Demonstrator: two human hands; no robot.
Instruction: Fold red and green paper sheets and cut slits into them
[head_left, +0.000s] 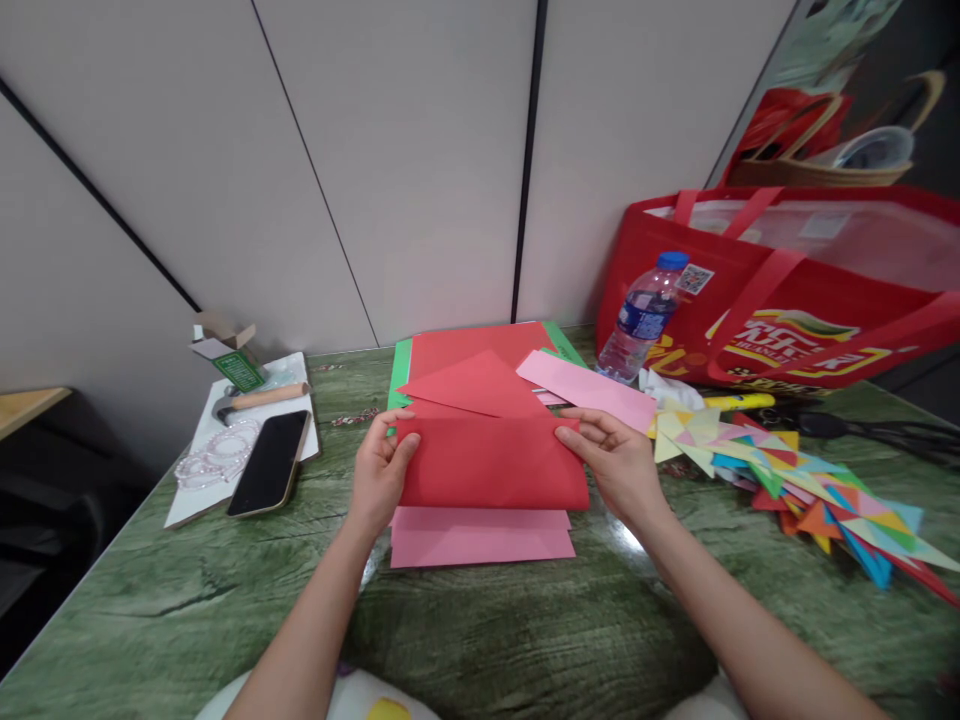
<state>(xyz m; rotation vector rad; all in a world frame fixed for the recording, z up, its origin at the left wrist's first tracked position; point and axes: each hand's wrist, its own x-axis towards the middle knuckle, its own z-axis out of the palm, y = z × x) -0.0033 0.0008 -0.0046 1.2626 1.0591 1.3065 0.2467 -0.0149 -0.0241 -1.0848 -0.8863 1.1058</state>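
A sheet of red paper (491, 465), bent over toward me, is held up between my two hands. My left hand (381, 468) pinches its upper left corner, thumb in front. At the upper right corner my right hand (616, 462) grips it the same way. Pink paper (480, 545) lies flat on the table just below the red sheet's lower edge. Behind it, a red triangular piece of paper (480, 385) rests on a stack of red sheets (480, 340) with green paper (400, 372) beneath. A pink strip (589, 388) lies close behind my right hand.
A phone (271, 462), hammer (259, 400), small green box (232, 362) and clear beaded loops (217, 455) are on the left. On the right stand a water bottle (641, 320) and a red bag (787, 300). Colourful folded paper pieces (817, 485) lie before the bag on the green table (225, 600).
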